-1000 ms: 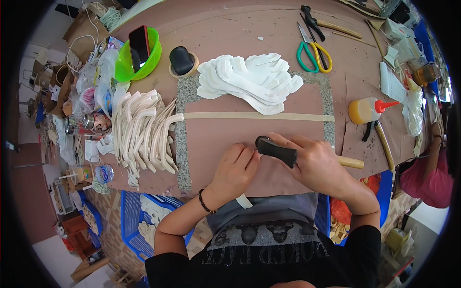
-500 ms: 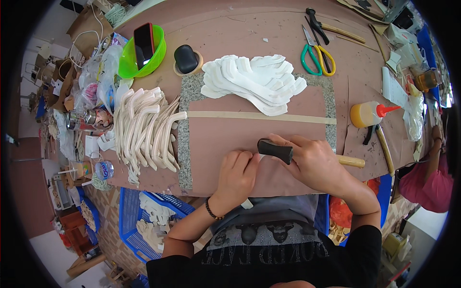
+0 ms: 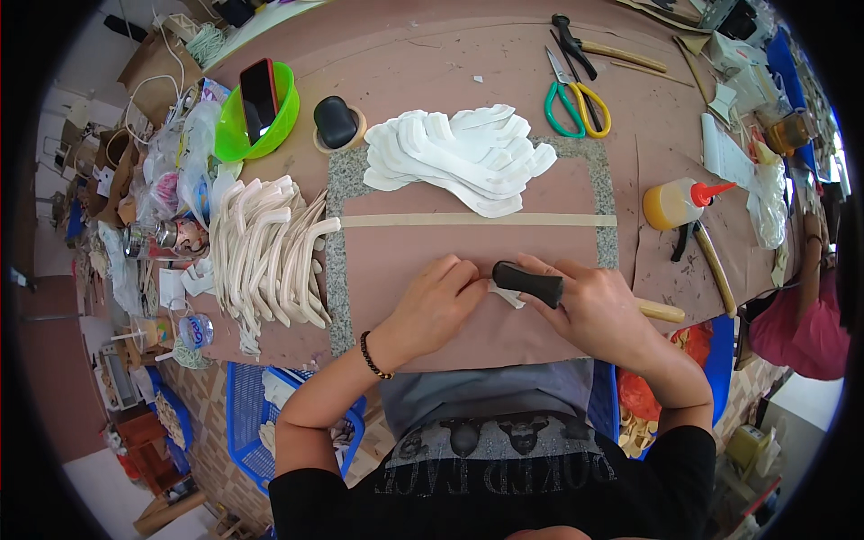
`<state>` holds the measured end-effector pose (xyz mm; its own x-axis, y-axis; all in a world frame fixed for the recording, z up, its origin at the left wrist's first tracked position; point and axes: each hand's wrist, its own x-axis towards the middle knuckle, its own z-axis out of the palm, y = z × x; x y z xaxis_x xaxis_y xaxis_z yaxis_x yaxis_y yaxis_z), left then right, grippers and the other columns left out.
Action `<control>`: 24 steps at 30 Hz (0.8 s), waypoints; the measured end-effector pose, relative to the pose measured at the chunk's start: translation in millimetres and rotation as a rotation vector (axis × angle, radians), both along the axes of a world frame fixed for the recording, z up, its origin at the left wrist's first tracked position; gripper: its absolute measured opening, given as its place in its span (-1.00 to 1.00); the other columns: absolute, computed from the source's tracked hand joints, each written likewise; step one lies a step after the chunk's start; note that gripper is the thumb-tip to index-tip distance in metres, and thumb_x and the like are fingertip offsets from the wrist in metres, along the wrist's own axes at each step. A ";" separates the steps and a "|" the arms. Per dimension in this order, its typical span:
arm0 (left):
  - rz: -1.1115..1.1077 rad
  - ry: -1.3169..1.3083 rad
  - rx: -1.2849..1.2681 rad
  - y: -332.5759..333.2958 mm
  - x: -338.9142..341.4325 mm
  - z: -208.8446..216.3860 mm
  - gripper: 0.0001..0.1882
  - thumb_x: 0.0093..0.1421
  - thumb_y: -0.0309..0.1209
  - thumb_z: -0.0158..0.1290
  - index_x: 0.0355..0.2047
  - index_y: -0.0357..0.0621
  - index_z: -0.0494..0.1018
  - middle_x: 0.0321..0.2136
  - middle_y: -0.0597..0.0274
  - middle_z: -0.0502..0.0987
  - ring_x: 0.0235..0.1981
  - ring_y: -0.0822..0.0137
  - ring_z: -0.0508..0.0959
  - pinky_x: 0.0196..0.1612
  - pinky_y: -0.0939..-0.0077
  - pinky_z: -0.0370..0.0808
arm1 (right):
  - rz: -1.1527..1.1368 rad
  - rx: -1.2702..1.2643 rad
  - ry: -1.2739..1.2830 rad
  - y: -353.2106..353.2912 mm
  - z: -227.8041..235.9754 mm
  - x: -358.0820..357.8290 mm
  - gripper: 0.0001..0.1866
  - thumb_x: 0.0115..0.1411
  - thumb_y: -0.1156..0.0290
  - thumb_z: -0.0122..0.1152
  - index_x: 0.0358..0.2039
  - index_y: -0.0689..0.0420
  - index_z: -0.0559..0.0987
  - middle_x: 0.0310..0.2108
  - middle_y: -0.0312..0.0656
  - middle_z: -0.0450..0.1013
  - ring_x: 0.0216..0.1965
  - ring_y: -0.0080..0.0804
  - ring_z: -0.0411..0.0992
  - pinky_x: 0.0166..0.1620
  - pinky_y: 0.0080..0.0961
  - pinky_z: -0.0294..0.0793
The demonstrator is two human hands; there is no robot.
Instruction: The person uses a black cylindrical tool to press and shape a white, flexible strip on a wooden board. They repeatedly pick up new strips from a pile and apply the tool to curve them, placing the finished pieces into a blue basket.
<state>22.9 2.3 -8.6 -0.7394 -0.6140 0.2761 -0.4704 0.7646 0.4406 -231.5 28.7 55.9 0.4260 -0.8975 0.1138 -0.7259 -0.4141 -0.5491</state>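
Note:
My right hand (image 3: 594,310) is closed round a hammer. Its black head (image 3: 529,284) pokes out past the fingers, and the wooden handle (image 3: 660,311) sticks out to the right. Beside it, my left hand (image 3: 436,301) has its fingertips pinched together on the brown work surface (image 3: 432,346). A small white strip (image 3: 507,297) shows between the two hands, at the left fingertips and partly under the hammer head; the rest of it is hidden. Farther off lies a heap of white curved pieces (image 3: 459,157). To the left, many cream curved strips (image 3: 270,256) are piled together.
A green bowl (image 3: 290,108) holding a phone (image 3: 258,99) stands at the far left. Scissors (image 3: 589,112) and pincers (image 3: 572,45) lie far right, with a glue bottle (image 3: 670,207) and another tool's wooden handle (image 3: 715,268) nearer. Blue baskets (image 3: 247,423) stand below the table edge.
My left hand has moved a little away from me, and the white strip now shows on the surface by its fingertips. The hammer has shifted slightly right. The whole view has shifted a little.

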 end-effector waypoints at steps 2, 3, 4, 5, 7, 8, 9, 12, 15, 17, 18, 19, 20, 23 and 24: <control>-0.038 -0.064 -0.046 1.4 -1.9 8.5 -0.70 0.09 -0.59 0.16 -0.13 -0.30 0.55 -0.22 0.12 0.49 -0.18 0.10 0.52 -0.12 0.26 0.55 | -0.005 -0.002 0.033 1.4 -3.2 -0.9 -0.46 0.15 0.43 0.32 0.20 0.07 0.58 -0.40 -0.12 0.55 -0.48 -0.09 0.57 -0.41 -0.21 0.59; -0.041 -0.082 -0.079 5.0 -3.1 12.0 -0.68 0.08 -0.59 0.15 -0.10 -0.31 0.55 -0.20 0.10 0.49 -0.17 0.10 0.52 -0.11 0.26 0.55 | -0.019 0.002 0.051 -0.7 -0.4 -1.8 -0.46 0.16 0.42 0.31 0.20 0.07 0.57 -0.40 -0.12 0.56 -0.48 -0.10 0.57 -0.41 -0.21 0.59; -0.042 -0.099 -0.113 7.0 -3.7 13.4 -0.65 0.08 -0.59 0.14 -0.07 -0.32 0.54 -0.17 0.08 0.49 -0.15 0.09 0.52 -0.09 0.26 0.56 | -0.032 0.005 0.069 -1.7 2.0 -1.9 -0.46 0.16 0.42 0.31 0.20 0.07 0.57 -0.40 -0.12 0.56 -0.48 -0.10 0.57 -0.41 -0.21 0.59; -0.045 -0.098 -0.082 6.7 -3.1 12.9 -0.62 0.07 -0.58 0.14 -0.05 -0.34 0.54 -0.15 0.06 0.49 -0.13 0.09 0.52 -0.09 0.26 0.56 | -0.039 -0.006 0.048 -1.3 3.4 -1.0 -0.47 0.17 0.41 0.31 0.20 0.07 0.58 -0.40 -0.12 0.56 -0.48 -0.10 0.58 -0.41 -0.21 0.60; -0.034 -0.098 -0.021 8.4 1.0 13.5 -0.57 0.05 -0.56 0.14 -0.01 -0.37 0.53 -0.11 0.03 0.49 -0.09 0.07 0.52 -0.07 0.26 0.56 | -0.038 -0.029 0.006 -1.6 7.2 1.5 -0.48 0.18 0.39 0.31 0.19 0.07 0.58 -0.39 -0.13 0.57 -0.47 -0.11 0.58 -0.41 -0.22 0.60; -0.024 -0.087 -0.017 10.6 3.7 10.6 -0.56 0.05 -0.56 0.14 0.00 -0.37 0.53 -0.10 0.02 0.49 -0.08 0.07 0.52 -0.06 0.26 0.56 | -0.009 -0.021 0.028 -2.1 5.7 2.7 -0.49 0.18 0.39 0.31 0.18 0.07 0.58 -0.39 -0.13 0.57 -0.47 -0.11 0.58 -0.42 -0.21 0.59; -0.017 -0.075 -0.015 12.3 6.3 6.2 -0.55 0.05 -0.55 0.14 0.01 -0.38 0.53 -0.09 0.02 0.49 -0.06 0.07 0.52 -0.05 0.25 0.55 | 0.017 -0.015 0.051 -3.4 2.1 3.9 -0.50 0.18 0.39 0.32 0.18 0.08 0.59 -0.39 -0.13 0.57 -0.47 -0.11 0.58 -0.42 -0.21 0.59; -0.006 -0.117 -0.102 20.3 7.7 9.1 -0.55 0.05 -0.55 0.13 0.01 -0.40 0.54 -0.10 0.02 0.50 -0.04 0.07 0.52 -0.02 0.23 0.55 | 0.020 -0.027 0.090 -7.3 6.5 5.1 -0.52 0.18 0.39 0.33 0.15 0.09 0.60 -0.38 -0.13 0.57 -0.47 -0.12 0.58 -0.42 -0.20 0.58; 0.024 -0.088 -0.130 22.4 6.8 7.7 -0.55 0.06 -0.54 0.13 0.01 -0.42 0.54 -0.12 0.02 0.50 -0.04 0.07 0.52 0.00 0.22 0.54 | 0.031 -0.042 -0.009 -7.6 5.6 7.8 -0.54 0.18 0.39 0.34 0.12 0.10 0.61 -0.39 -0.13 0.57 -0.49 -0.13 0.58 -0.41 -0.21 0.58; 0.043 -0.067 -0.116 24.2 9.1 4.4 -0.55 0.07 -0.53 0.14 0.01 -0.43 0.55 -0.11 0.03 0.51 -0.04 0.07 0.52 0.00 0.21 0.54 | 0.048 -0.048 -0.036 -9.2 1.3 9.2 -0.54 0.17 0.40 0.34 0.12 0.10 0.61 -0.40 -0.13 0.56 -0.50 -0.14 0.58 -0.41 -0.22 0.58; 0.044 -0.071 -0.111 27.0 10.5 2.5 -0.56 0.08 -0.53 0.14 0.01 -0.43 0.55 -0.11 0.03 0.51 -0.04 0.07 0.52 0.00 0.21 0.53 | 0.051 -0.054 -0.008 -10.5 -2.6 8.2 -0.54 0.17 0.40 0.34 0.12 0.10 0.61 -0.41 -0.14 0.55 -0.50 -0.14 0.58 -0.41 -0.22 0.58; 0.046 -0.075 -0.106 28.0 11.2 2.2 -0.56 0.08 -0.53 0.14 0.00 -0.43 0.55 -0.10 0.03 0.51 -0.04 0.06 0.52 0.00 0.21 0.53 | 0.055 -0.059 0.021 -11.8 -3.2 8.3 -0.54 0.16 0.40 0.34 0.12 0.10 0.61 -0.41 -0.14 0.55 -0.51 -0.15 0.57 -0.40 -0.23 0.58; 0.043 -0.087 -0.127 27.4 11.5 3.8 -0.57 0.08 -0.53 0.14 0.00 -0.43 0.55 -0.10 0.03 0.51 -0.04 0.06 0.52 0.01 0.21 0.53 | 0.041 -0.085 0.032 -11.8 -0.1 8.8 -0.54 0.16 0.41 0.34 0.12 0.10 0.62 -0.42 -0.15 0.54 -0.51 -0.15 0.57 -0.41 -0.23 0.58; 0.071 -0.078 -0.132 31.6 11.3 6.9 -0.58 0.08 -0.53 0.15 -0.03 -0.44 0.56 -0.10 0.03 0.52 -0.04 0.07 0.52 0.01 0.19 0.52 | 0.057 -0.107 0.048 -10.0 3.9 15.0 -0.53 0.16 0.41 0.34 0.11 0.10 0.62 -0.45 -0.16 0.52 -0.53 -0.17 0.56 -0.43 -0.25 0.57; 0.086 -0.044 -0.121 31.3 11.9 4.9 -0.58 0.07 -0.53 0.15 -0.03 -0.44 0.56 -0.10 0.03 0.52 -0.04 0.07 0.52 0.01 0.19 0.52 | 0.079 -0.103 0.044 -8.6 1.9 16.6 -0.53 0.15 0.40 0.34 0.11 0.10 0.62 -0.45 -0.17 0.51 -0.53 -0.18 0.55 -0.44 -0.26 0.56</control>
<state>34.7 33.6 -3.7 -0.6988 -0.6398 0.3199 -0.5532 0.7669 0.3253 -214.9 20.1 57.8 0.5016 -0.8455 0.1831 -0.7111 -0.5235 -0.4693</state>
